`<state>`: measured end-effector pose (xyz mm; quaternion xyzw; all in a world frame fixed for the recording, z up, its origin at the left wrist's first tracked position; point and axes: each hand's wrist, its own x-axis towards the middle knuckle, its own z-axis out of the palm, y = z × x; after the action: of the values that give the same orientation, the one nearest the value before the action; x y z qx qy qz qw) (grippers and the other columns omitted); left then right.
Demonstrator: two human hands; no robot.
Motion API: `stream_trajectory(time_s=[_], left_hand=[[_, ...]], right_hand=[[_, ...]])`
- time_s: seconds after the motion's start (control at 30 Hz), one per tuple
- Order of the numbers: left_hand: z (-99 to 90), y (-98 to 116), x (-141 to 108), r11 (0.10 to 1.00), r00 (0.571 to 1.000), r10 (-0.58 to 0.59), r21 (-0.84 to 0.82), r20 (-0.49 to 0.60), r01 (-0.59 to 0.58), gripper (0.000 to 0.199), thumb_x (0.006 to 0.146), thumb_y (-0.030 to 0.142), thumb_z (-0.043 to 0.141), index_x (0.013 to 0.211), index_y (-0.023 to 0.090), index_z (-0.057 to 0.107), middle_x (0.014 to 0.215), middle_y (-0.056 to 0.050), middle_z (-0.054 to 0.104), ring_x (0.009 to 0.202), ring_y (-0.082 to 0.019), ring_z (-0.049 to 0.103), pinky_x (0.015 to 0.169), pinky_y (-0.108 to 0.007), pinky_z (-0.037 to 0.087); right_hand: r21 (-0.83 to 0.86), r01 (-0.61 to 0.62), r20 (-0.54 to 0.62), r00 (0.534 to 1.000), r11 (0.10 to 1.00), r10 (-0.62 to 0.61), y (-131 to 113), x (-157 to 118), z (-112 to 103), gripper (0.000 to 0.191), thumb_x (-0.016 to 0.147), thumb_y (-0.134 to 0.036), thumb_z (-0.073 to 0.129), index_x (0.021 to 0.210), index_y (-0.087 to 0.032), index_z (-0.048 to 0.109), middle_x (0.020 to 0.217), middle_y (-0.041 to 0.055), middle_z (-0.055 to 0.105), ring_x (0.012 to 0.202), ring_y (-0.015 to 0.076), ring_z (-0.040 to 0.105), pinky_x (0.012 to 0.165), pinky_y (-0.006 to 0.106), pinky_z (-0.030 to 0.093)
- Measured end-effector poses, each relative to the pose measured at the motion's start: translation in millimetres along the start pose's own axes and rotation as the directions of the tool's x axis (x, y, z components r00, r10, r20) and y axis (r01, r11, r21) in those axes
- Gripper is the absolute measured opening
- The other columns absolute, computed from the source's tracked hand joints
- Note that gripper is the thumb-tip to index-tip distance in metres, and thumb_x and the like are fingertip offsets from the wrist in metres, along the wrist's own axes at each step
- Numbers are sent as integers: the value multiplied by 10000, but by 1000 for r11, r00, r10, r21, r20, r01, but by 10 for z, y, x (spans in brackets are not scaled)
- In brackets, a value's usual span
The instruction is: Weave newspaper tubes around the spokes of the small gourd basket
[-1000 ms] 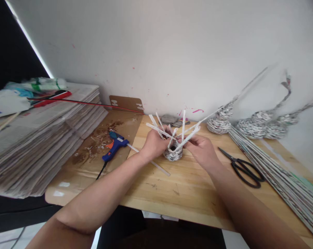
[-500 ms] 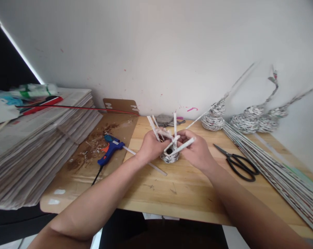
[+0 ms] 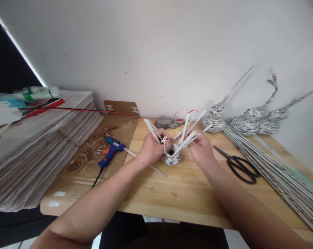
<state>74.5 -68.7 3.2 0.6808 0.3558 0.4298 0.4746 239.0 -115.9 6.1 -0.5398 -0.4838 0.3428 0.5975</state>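
Hands (image 3: 152, 147) (image 3: 202, 147) curled round paper strands (image 3: 190, 136); woven basket (image 3: 171, 159) between.

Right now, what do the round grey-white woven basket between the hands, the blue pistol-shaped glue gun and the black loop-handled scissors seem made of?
Basket: probably matte rolled paper, perhaps newspaper; pale strands carry dark flecks like print.
Glue gun: likely smooth plastic, from its moulded, bright blue body.
Scissors: blades look like dull metal, thin and tapered; handle material unclear.

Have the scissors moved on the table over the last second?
No: the scissors lie in the same place beside the bundle of paper rolls; the whole view has shifted slightly.
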Motion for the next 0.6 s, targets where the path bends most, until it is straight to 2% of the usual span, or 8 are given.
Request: stream_trajectory(time_s=[0.07, 0.17, 0.23, 0.37, 0.43, 0.53, 0.6], left_hand=[[-5, 20, 3, 1000, 1000, -16, 13, 8, 16, 120, 711, 224, 710, 725, 163, 608, 688, 7, 658, 607, -104, 589, 576, -208, 467], [-9, 43, 10, 999, 999, -32, 21, 3, 31, 105, 689, 194, 716, 722, 160, 623, 681, 14, 659, 600, -100, 588, 568, -201, 464], [-8, 36, 17, 999, 999, -35, 10, 4, 35, 105, 683, 189, 722, 738, 159, 638, 694, 11, 672, 611, -105, 603, 584, -207, 480], [-17, 28, 26, 996, 995, -86, -19, 53, 87, 178, 710, 226, 720, 875, 160, 708, 769, -22, 724, 662, -141, 656, 616, -244, 517], [-33, 54, 25, 995, 989, -100, 27, 108, 97, 155, 724, 241, 712, 853, 158, 728, 759, -31, 731, 667, -153, 664, 619, -255, 518], [-52, 103, 18, 991, 986, -95, 104, 137, 81, 90, 731, 237, 701, 758, 152, 716, 725, -25, 722, 656, -148, 655, 620, -250, 510], [-48, 119, 12, 995, 987, -84, 62, 136, 76, 98, 738, 220, 690, 802, 151, 715, 754, -26, 729, 671, -144, 660, 633, -244, 517]], right_hand=[[-52, 30, 26, 999, 998, -29, -2, 3, -32, 243, 800, -438, 676, 787, -196, 655, 771, 26, 685, 725, 183, 625, 708, 326, 508], [-242, 196, 64, 981, 950, -186, -14, -27, -75, 155, 837, -351, 649, 861, -203, 688, 914, 48, 723, 887, 215, 654, 842, 365, 499], [-296, 250, 100, 968, 922, -230, -26, -58, -82, 131, 849, -313, 641, 898, -205, 695, 941, 50, 732, 896, 215, 664, 855, 364, 501], [-224, 213, 76, 977, 951, -201, -32, -111, -37, 121, 855, -310, 644, 847, -195, 683, 799, 34, 719, 751, 189, 662, 722, 319, 525], [-178, 220, 62, 975, 959, -212, -25, -126, -4, 106, 853, -297, 647, 864, -200, 687, 771, 25, 708, 751, 185, 661, 701, 307, 528], [-123, 256, 46, 967, 959, -252, -15, -127, 20, 84, 848, -268, 649, 891, -211, 694, 827, 26, 705, 768, 175, 661, 693, 296, 534], [-106, 261, 0, 965, 959, -262, -17, -110, 15, 73, 833, -274, 674, 872, -215, 690, 864, 28, 701, 749, 163, 651, 668, 287, 536]])
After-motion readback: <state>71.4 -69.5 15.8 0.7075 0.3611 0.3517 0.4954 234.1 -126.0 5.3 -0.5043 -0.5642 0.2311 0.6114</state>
